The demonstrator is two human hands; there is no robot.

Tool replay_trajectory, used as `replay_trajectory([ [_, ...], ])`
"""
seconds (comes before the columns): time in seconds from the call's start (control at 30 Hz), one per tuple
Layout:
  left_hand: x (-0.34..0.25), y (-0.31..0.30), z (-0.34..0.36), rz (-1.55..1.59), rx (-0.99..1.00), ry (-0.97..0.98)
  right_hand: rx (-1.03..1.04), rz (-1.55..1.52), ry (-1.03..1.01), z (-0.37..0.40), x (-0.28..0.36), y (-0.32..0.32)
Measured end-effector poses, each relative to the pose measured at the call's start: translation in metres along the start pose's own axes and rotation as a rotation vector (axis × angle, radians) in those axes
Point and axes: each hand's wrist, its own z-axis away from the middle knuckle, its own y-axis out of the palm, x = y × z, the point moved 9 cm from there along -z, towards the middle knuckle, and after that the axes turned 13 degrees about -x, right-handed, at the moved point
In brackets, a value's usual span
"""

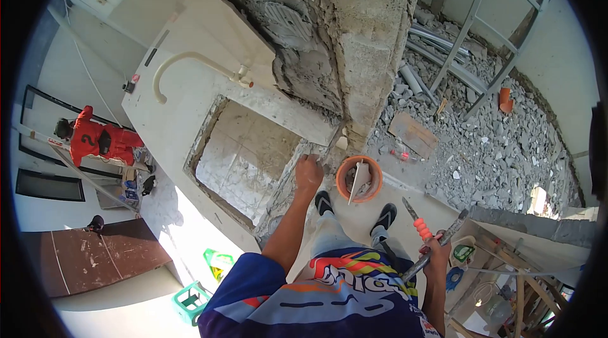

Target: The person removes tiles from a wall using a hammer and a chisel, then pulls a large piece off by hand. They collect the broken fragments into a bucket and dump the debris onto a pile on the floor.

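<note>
My left hand [309, 173] is closed at the broken edge of the wall opening [250, 148], beside the orange bucket; what it grips, if anything, is too small to make out. In my right hand [437, 254] are a chisel [422, 228] with an orange ribbed grip and a dark metal hammer-like tool [415, 268], its handle running down past my shirt. The orange bucket [341, 180] stands on the floor just ahead of my feet and holds broken pieces, one of them a flat slab [361, 181] leaning upright.
Rubble [481, 148] covers the floor at the right, with a metal ladder [472, 28] and pipes [443, 62] over it. Scrap wood [519, 294] lies lower right. At the left are a person in red [101, 138], a brown panel [95, 256] and a green stool [190, 303].
</note>
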Motion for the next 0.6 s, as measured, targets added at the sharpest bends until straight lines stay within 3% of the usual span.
replay_trajectory([
  [0.07, -0.031, -0.012, 0.007, 0.108, -0.084, 0.058, 0.004, 0.024, -0.062, 0.006, 0.009, 0.009],
  [0.13, -0.056, -0.002, 0.018, 0.182, 0.014, 0.093, 0.065, 0.019, -0.136, 0.007, 0.016, 0.024],
  [0.2, -0.08, -0.017, 0.026, 0.207, -0.057, 0.134, 0.111, 0.007, -0.187, 0.018, 0.021, 0.048],
  [0.27, -0.101, -0.025, 0.026, 0.29, 0.264, 0.058, 0.151, -0.011, -0.242, 0.033, 0.03, 0.076],
  [0.33, -0.1, 0.005, 0.06, 0.723, 0.714, -0.163, 0.246, -0.125, -0.27, 0.065, 0.042, 0.112],
  [0.4, -0.139, -0.061, 0.055, 1.161, 0.812, -0.336, 0.353, -0.184, -0.4, 0.088, 0.052, 0.145],
  [0.43, -0.158, -0.094, 0.057, 1.377, 0.861, -0.427, 0.44, -0.2, -0.347, 0.1, 0.053, 0.163],
  [0.53, -0.173, -0.135, 0.007, 1.597, 0.683, -0.656, 0.524, -0.366, -0.716, 0.14, 0.092, 0.212],
  [0.57, -0.176, -0.152, -0.014, 1.62, 0.52, -0.621, 0.565, -0.311, -0.908, 0.147, 0.106, 0.227],
  [0.6, -0.182, -0.169, -0.031, 1.621, 0.449, -0.617, 0.595, -0.292, -0.932, 0.157, 0.122, 0.238],
])
